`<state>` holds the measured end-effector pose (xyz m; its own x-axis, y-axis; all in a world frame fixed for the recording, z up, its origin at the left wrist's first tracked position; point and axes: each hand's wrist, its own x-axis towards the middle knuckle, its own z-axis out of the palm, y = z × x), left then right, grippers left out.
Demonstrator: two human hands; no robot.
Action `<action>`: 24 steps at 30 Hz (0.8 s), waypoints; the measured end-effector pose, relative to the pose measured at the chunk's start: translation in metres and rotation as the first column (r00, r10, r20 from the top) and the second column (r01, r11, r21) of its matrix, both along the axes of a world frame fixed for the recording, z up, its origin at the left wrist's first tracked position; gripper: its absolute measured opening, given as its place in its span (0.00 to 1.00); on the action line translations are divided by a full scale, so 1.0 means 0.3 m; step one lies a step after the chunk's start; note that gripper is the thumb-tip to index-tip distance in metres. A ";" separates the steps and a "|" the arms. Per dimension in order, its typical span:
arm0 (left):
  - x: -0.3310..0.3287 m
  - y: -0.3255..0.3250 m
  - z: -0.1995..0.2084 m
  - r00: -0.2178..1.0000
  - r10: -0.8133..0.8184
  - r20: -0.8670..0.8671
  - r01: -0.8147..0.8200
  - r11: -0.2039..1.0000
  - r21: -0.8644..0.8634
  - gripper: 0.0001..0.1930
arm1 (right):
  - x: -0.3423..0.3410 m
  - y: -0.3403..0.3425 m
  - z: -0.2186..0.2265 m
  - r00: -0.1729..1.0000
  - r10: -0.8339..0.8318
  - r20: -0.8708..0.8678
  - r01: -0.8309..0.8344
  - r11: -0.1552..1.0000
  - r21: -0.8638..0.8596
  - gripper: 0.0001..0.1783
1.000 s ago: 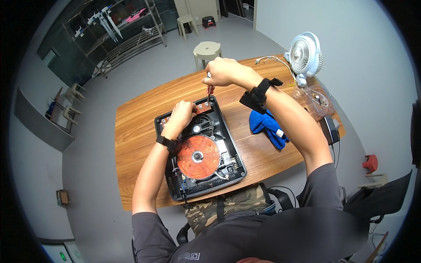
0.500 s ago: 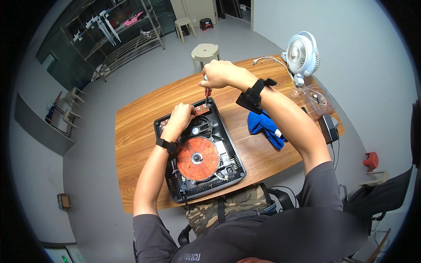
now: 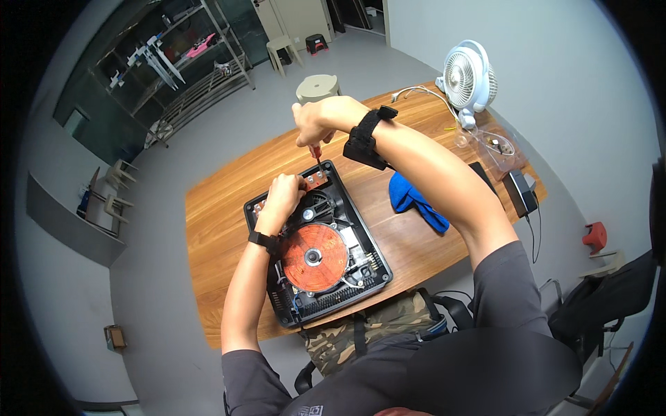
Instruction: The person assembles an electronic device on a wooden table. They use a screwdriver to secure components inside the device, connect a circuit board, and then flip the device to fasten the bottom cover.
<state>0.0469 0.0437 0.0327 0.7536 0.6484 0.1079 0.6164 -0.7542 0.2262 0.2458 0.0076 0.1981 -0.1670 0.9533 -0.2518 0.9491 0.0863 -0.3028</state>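
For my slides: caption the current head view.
Left hand at a reddish-brown board in an open black appliance; right hand holds a red-handled screwdriver over it.

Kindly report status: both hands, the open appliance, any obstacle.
Right hand grips red screwdriver, tip at brown board. Left hand over same board. Black appliance open. Blue cloth apart, at right.

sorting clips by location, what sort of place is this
Probably an indoor workroom: an opened black appliance lies on a wooden table, the right hand grips a red-handled screwdriver over it, and a metal rack stands beyond the table.
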 end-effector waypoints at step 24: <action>0.013 0.013 -0.007 0.999 -0.024 0.038 0.025 0.999 -0.025 0.09 | 0.019 0.112 -0.172 0.988 0.138 0.074 -0.157 0.899 0.409 0.14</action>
